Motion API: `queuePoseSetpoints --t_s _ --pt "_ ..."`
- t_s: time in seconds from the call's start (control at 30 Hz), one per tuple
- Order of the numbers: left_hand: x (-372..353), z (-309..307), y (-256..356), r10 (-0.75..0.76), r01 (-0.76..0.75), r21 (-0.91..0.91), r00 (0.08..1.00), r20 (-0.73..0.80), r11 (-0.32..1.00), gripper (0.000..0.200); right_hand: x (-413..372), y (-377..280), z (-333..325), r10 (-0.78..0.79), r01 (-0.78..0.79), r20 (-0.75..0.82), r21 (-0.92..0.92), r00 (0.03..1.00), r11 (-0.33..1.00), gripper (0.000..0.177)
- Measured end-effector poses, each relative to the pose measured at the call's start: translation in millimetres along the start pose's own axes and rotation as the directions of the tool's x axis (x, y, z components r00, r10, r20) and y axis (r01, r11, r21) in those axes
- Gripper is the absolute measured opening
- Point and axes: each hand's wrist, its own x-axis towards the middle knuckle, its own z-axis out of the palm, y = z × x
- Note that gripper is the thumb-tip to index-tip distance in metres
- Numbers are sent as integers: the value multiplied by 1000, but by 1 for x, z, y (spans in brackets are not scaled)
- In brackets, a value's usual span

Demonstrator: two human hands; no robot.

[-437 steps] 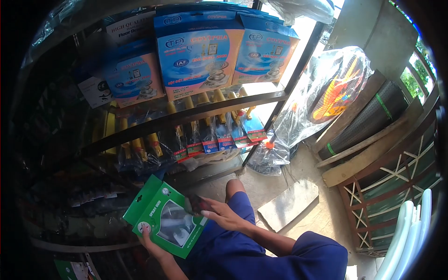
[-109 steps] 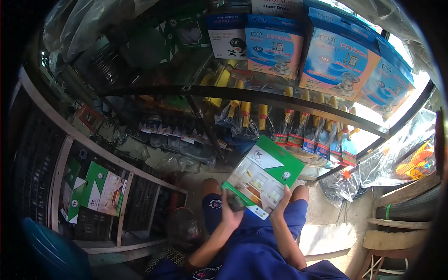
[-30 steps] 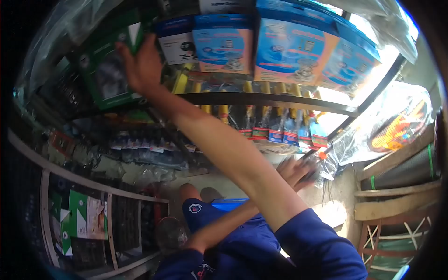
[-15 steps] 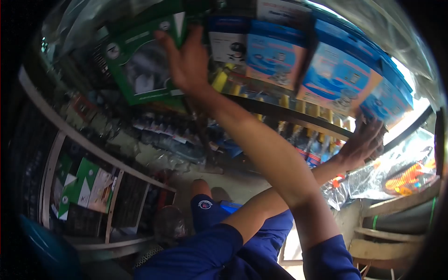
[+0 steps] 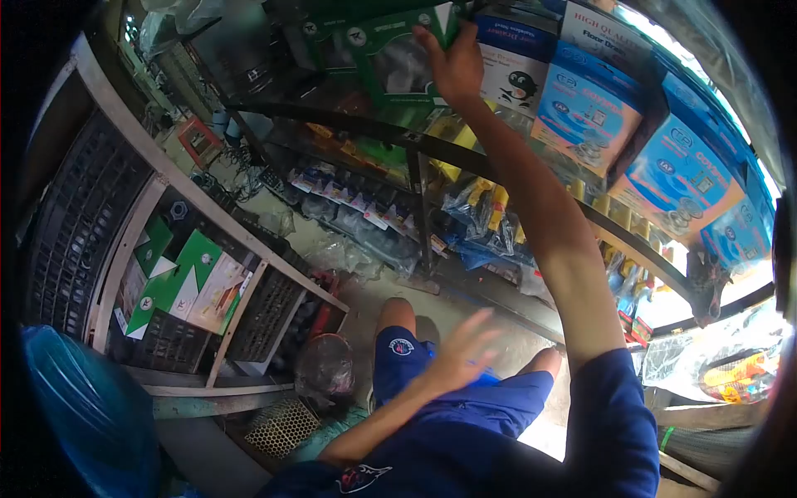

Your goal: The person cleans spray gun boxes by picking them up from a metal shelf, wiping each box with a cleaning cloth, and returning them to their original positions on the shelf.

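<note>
My right hand (image 5: 455,65) is stretched up to the top shelf, its fingers closed on the right edge of a green box with a clear window (image 5: 397,60). The box stands upright among other green boxes (image 5: 332,41) on the dark metal shelf (image 5: 349,116). My left hand (image 5: 466,349) hovers blurred above my lap with its fingers spread and nothing in it. Blue shorts (image 5: 490,407) cover my knees below.
Blue product boxes (image 5: 591,112) and a white box (image 5: 513,81) line the shelf to the right. Yellow-handled tools in plastic (image 5: 491,212) hang beneath. Green-and-white boxes (image 5: 178,286) sit in a low rack beside black crates (image 5: 70,216). A blue plastic bag (image 5: 83,411) lies at lower left.
My right hand has carried the green box further up onto the top shelf. My left hand has come off the blue boxes at the right and dropped over my lap.
</note>
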Motion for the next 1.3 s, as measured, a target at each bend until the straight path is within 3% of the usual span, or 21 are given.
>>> queuePoseSetpoints --t_s 0.03,0.1,0.17,0.2,0.3,0.37,0.47,0.53,0.63,0.67,0.8,0.9,1.03,1.07,1.17,1.2,1.3 --pt "-20 -29 -13 -151 154 46 987 -54 987 40 2 12 9 -66 66 -48 -13 997 998 79" --pt "-43 -93 -24 -159 244 276 942 -294 930 33 8 21 22 -124 117 -108 -62 986 991 78" --pt "-68 -137 -31 -326 481 141 753 -571 865 24 13 40 38 -232 211 -172 -133 957 968 77" --pt "-82 -161 -36 -317 520 153 701 -639 840 24 14 47 42 -132 122 -147 -79 980 989 77" --pt "-128 -211 -51 -244 611 180 545 -802 771 25 16 54 49 -107 81 -113 -211 988 974 78" --pt "-148 -235 -48 -246 679 173 474 -845 714 27 22 61 52 -189 157 -97 -267 977 951 71" --pt "-166 -270 -45 -120 698 211 393 -912 685 29 30 40 43 -324 280 -63 -369 944 886 60" --pt "-168 -295 -42 -43 708 215 328 -944 673 32 37 25 32 -403 347 6 -519 915 781 55" --pt "-159 -331 -39 72 723 228 241 -968 652 43 49 28 24 -474 528 269 -617 839 584 56" --pt "-154 -342 -39 122 736 249 222 -967 630 47 51 31 25 -550 566 252 -631 796 530 59" --pt "-141 -373 -53 153 774 171 97 -983 610 63 56 49 27 -564 589 271 -620 780 518 53" --pt "-143 -393 -54 174 657 133 2 -985 743 67 72 56 22 -528 613 337 -585 779 531 50" --pt "-143 -419 -33 -63 242 -98 -149 -987 965 65 76 62 26 -483 590 351 -589 802 552 47" --pt "-140 -424 -23 -172 271 -206 -145 -974 940 73 77 69 29 -481 587 350 -602 804 542 47" --pt "-128 -434 -9 -275 208 -294 -116 -954 933 84 64 58 34 -663 604 208 -660 719 447 42" --pt "-124 -437 -9 -278 204 -303 -143 -950 931 95 54 46 34 -635 583 169 -618 753 527 40" --pt "-114 -448 -7 -295 85 -318 -209 -932 944 98 4 -6 21 -529 491 77 -507 845 709 35"
